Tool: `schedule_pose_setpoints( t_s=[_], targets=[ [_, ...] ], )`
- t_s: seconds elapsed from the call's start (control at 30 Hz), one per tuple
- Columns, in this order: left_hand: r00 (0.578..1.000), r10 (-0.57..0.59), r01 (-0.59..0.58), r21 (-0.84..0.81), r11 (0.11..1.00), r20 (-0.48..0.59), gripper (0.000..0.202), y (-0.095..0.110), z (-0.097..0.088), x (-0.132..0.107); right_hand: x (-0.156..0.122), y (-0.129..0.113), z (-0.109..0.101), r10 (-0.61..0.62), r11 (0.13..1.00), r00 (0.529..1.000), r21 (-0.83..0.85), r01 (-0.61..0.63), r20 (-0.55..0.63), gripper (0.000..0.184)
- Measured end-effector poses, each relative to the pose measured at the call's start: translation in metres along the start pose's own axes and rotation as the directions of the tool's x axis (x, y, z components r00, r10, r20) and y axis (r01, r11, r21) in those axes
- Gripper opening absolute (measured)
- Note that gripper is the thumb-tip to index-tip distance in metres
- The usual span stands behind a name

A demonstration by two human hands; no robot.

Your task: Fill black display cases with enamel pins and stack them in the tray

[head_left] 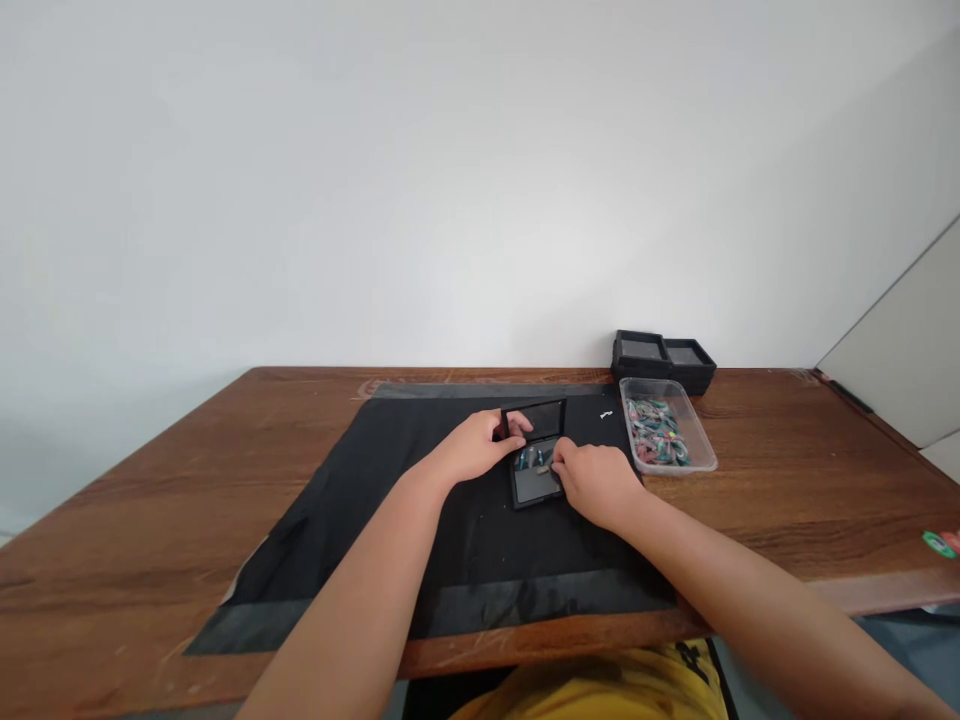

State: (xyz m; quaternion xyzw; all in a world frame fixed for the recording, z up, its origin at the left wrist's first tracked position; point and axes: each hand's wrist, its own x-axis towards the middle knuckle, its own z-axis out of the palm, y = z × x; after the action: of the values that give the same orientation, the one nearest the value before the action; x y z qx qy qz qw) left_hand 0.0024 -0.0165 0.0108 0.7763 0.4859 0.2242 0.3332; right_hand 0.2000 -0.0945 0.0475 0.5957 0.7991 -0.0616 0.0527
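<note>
A small black hinged case (534, 490) lies on the black mat (465, 535), its see-through lid (546, 421) raised. Small blue-green and grey pieces (531, 457) sit in the back part of its grey bed. At the case's left side, my left hand (480, 446) grips the lid, with fingers visible through the window and the thumb near the hinge. My right hand (598, 484) is closed in a pinch at the right side of the bed. Whatever lies between those fingertips is too small or hidden to make out.
Right of the mat stands a clear plastic tub (702, 448) holding many small coloured pieces (656, 432). Behind it, black cases (664, 376) are stacked against the wall. A white scrap (606, 414) lies on the mat. A green-and-red item (939, 543) sits at the table's right edge.
</note>
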Motion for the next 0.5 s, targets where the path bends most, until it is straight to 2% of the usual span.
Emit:
schedule_pose_setpoints(
  t_s=[0.23,0.5],
  targets=[
    [1.0,-0.004,0.005,0.014,1.0,-0.005,0.031,0.001,-0.0011,-0.0001,0.0038,-0.0013,0.0015,0.041,0.995,0.999,0.087,-0.039,-0.015,0.026],
    [1.0,0.0,0.0,0.008,1.0,0.001,0.033,-0.0009,-0.0021,0.0,0.0033,-0.0005,0.0052,-0.019,0.991,0.999,0.13,0.025,-0.048,0.032]
  ],
)
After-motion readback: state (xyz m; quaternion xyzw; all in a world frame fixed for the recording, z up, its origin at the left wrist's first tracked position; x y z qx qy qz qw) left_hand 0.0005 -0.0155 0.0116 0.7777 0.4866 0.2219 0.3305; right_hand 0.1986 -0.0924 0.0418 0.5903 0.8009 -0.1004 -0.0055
